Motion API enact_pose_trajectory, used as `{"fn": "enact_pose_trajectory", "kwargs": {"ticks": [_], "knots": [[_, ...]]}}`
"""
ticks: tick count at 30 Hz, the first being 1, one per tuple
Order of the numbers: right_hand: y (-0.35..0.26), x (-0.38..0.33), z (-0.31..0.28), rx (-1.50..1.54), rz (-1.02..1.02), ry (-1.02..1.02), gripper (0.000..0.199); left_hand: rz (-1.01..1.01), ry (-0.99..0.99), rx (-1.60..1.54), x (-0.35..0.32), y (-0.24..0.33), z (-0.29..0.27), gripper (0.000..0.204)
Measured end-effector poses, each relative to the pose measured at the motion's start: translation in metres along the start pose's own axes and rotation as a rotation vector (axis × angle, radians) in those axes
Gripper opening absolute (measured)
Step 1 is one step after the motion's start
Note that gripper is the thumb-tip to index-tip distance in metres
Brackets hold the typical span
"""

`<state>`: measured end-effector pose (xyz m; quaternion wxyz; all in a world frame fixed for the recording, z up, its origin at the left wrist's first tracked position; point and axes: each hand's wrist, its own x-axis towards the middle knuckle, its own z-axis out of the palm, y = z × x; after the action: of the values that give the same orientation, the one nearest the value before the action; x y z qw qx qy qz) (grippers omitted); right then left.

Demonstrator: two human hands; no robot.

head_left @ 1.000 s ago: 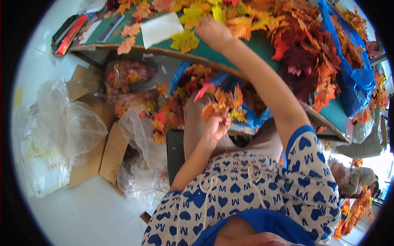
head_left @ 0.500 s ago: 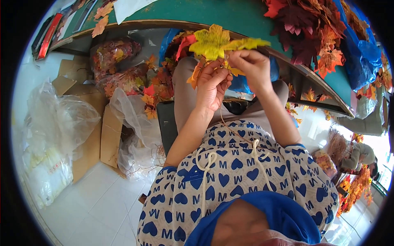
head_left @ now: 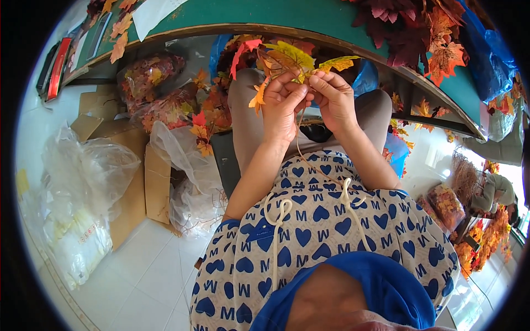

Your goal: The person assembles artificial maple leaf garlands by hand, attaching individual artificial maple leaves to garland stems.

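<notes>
Above my lap, my left hand (head_left: 283,110) is closed around a thin brown stem (head_left: 298,138) of an artificial maple-leaf spray, and the stem's tail curves down over my patterned top. My right hand (head_left: 334,102) pinches at the base of a yellow maple leaf (head_left: 338,64), its fingertips close to the left ones. Another yellow leaf (head_left: 291,54) stands tilted above the fingers. On the left side of the spray are an orange leaf (head_left: 258,99) and a red leaf (head_left: 243,55). The exact joint between my fingertips is hidden.
Beyond my knees runs a green table (head_left: 232,19), with dark red and orange leaves (head_left: 444,55) and a blue plastic bag (head_left: 491,60) at right. To the left are a cardboard box (head_left: 157,182), clear plastic bags (head_left: 83,182) and bagged leaves (head_left: 149,77). Another person (head_left: 494,190) sits far right.
My right hand has come lower and nearer to the left hand. The yellow leaves have tipped, so the upper one shows narrower. The view has shifted slightly.
</notes>
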<state>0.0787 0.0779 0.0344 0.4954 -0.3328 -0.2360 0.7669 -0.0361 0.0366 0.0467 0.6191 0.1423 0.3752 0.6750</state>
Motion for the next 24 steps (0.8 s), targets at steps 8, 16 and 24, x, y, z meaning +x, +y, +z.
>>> {"fn": "enact_pose_trajectory", "kwargs": {"ticks": [8, 16, 24], "knots": [[0.0046, -0.0011, 0.0018, 0.017, -0.024, 0.040, 0.009, -0.018, -0.002, 0.028, 0.0013, -0.0008, -0.0049, 0.029], [0.0082, -0.0011, -0.0024, 0.052, -0.048, 0.057, 0.009, -0.014, -0.029, 0.057, 0.0024, -0.0031, -0.0061, 0.029], [0.0080, -0.0045, -0.0009, 0.027, -0.064, 0.028, 0.009, -0.004, -0.031, 0.047, 0.0034, -0.0065, -0.0078, 0.028]]}}
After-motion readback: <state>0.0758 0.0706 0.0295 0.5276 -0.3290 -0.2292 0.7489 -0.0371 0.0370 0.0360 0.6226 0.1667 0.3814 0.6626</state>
